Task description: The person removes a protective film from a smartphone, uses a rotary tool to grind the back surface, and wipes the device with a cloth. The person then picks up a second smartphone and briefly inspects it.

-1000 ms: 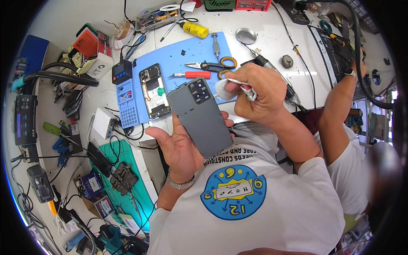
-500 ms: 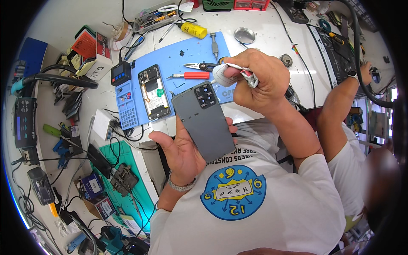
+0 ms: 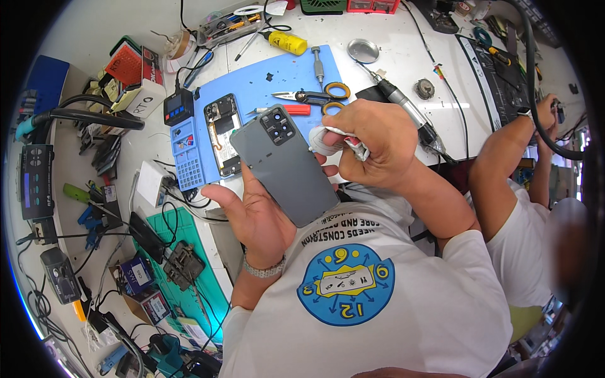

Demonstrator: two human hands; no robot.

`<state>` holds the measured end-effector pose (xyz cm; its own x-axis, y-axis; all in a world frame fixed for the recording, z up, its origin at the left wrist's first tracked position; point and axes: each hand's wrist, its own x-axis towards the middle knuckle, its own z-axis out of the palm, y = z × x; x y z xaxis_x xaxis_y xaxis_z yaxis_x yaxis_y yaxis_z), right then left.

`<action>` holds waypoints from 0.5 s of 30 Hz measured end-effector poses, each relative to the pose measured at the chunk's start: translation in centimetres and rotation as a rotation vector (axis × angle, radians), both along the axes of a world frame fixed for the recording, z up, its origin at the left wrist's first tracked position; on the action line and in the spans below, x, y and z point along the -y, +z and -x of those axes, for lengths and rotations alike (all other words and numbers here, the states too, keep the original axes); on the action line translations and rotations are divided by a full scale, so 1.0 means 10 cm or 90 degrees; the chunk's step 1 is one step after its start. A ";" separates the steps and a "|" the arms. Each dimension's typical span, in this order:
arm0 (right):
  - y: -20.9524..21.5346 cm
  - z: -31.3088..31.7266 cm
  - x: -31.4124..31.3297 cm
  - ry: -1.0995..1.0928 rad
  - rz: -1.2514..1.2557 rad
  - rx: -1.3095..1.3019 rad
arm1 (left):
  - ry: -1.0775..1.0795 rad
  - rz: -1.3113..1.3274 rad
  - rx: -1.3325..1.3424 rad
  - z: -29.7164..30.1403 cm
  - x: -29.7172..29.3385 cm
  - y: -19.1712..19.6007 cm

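My left hand [image 3: 268, 230] supports a grey phone back cover [image 3: 287, 167] with a dark camera block at its top corner. The fingers lie beneath it, and the thumb sticks out free to the left. My right hand [image 3: 381, 142] is closed round a crumpled white wad [image 3: 356, 147] with some print and red on it; cloth or paper, I cannot tell. The wad hangs beside the cover's upper right edge. Behind the cover, an opened phone [image 3: 224, 135] lies on the blue mat [image 3: 252, 79] with its insides showing. The cover partly hides a red-handled craft knife [image 3: 297, 109].
Scissors [image 3: 337, 92] with orange-rimmed handles and a screwdriver [image 3: 318, 66] lie on the mat. A yellow bottle [image 3: 288, 43] and a round metal dish [image 3: 363, 51] stand beyond. A pen-shaped tool [image 3: 403, 101] lies to the right. Another person's arm [image 3: 504, 138] reaches over the bench at right.
My left hand has carried the cover up and leftward, over part of the knife and opened phone. The right hand has come lower, uncovering the scissors and the pen-shaped tool.
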<state>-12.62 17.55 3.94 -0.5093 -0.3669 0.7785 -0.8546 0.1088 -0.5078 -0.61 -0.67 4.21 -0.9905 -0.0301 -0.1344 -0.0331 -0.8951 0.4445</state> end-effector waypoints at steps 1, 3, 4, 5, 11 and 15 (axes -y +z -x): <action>0.00 -0.01 -0.01 0.002 -0.004 -0.003 | 0.013 -0.077 -0.008 0.02 0.01 0.00; -0.01 -0.02 -0.01 0.007 -0.012 -0.010 | -0.068 -0.088 -0.184 0.08 0.11 -0.14; -0.02 -0.03 -0.01 0.006 -0.012 -0.012 | -0.080 -0.087 -0.219 0.09 0.14 -0.18; -0.04 -0.04 0.00 0.005 -0.012 -0.013 | -0.093 -0.086 -0.254 0.09 0.18 -0.23; -0.03 -0.05 0.00 -0.007 -0.025 -0.030 | -0.092 -0.007 -0.261 0.15 0.28 -0.28; 0.02 0.02 0.03 0.000 0.001 -0.042 | -0.095 -0.077 -0.240 0.11 0.20 -0.20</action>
<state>-12.83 17.22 4.18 -0.4569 -0.3662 0.8107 -0.8861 0.1074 -0.4509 -1.66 -2.66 2.22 -0.9634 0.1107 0.2442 -0.0213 -0.9395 0.3418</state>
